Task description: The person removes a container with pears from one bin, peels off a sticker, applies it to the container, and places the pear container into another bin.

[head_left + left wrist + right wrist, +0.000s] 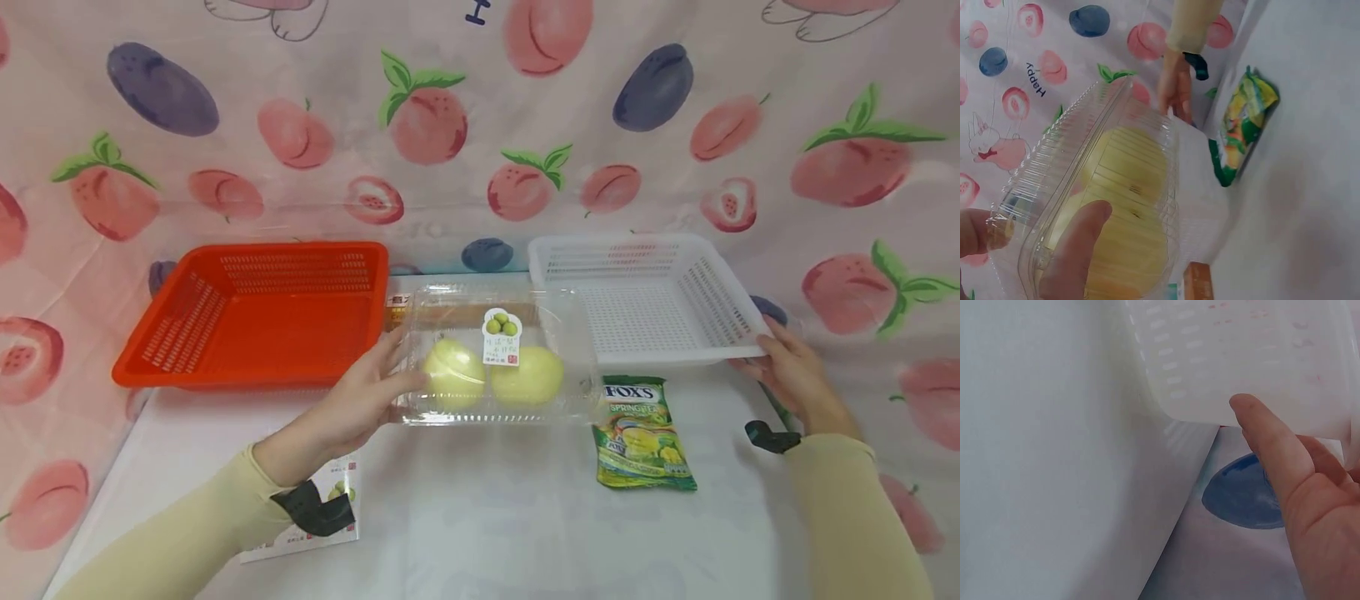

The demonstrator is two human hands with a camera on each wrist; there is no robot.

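My left hand (360, 400) grips the left end of a clear plastic clamshell box (581, 375), thumb on its near side. Inside lie two pale yellow-green fruits (527, 377), and a white label (501, 346) with a picture of green fruit is on the lid. In the left wrist view the closed box (1094, 156) is held above the table. My right hand (798, 375) holds the near right corner of a white plastic basket (645, 358). The right wrist view shows its thumb against the basket's outer wall (1260, 369), with the other fingers partly hidden.
A red basket (285, 321) stands at the back left. On the table (487, 517) lie a green FOX'S candy bag (643, 433), right of the middle, and a sticker sheet (330, 533) partly under my left forearm. Behind the clamshell box, a brownish package (397, 308) partly shows. A fruit-print cloth hangs behind.
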